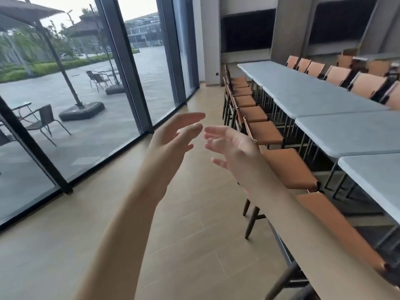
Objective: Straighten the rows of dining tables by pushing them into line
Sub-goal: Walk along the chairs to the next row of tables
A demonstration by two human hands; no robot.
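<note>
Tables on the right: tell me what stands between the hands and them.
A row of orange chairs lines the near side of the tables. Both the left hand and right hand hover open over the aisle, touching nothing.

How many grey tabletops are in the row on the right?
3 plainly: the far table by the wall, the middle table, and the near table cut by the right edge. The far one may be several joined; more may lie out of frame.
</note>
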